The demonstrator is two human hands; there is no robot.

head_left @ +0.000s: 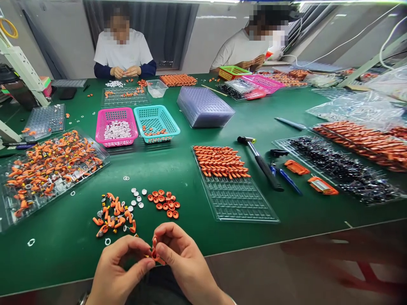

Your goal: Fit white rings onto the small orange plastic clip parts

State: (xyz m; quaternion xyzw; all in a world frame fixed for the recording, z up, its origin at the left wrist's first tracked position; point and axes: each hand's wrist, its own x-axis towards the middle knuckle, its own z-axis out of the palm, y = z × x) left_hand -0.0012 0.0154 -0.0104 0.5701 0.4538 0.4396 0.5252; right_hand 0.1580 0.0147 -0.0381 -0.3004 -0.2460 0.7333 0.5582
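Observation:
My left hand [119,264] and my right hand [181,258] meet at the table's near edge, fingertips pinched together on a small orange part [154,254]. Just beyond them on the green mat lie a loose heap of orange curved pieces [114,216], a cluster of orange round caps [165,202] and a few small white discs [138,198]. A clear grid tray [241,203], right of the caps, holds rows of finished orange pieces [220,161] in its far half.
A clear tray of mixed orange parts [47,169] sits at left. Pink basket [116,126] and teal basket [156,123] stand mid-table, a stack of clear trays [204,106] behind. A hammer [260,163], pens and black-part tray [343,169] lie right. Two people work across the table.

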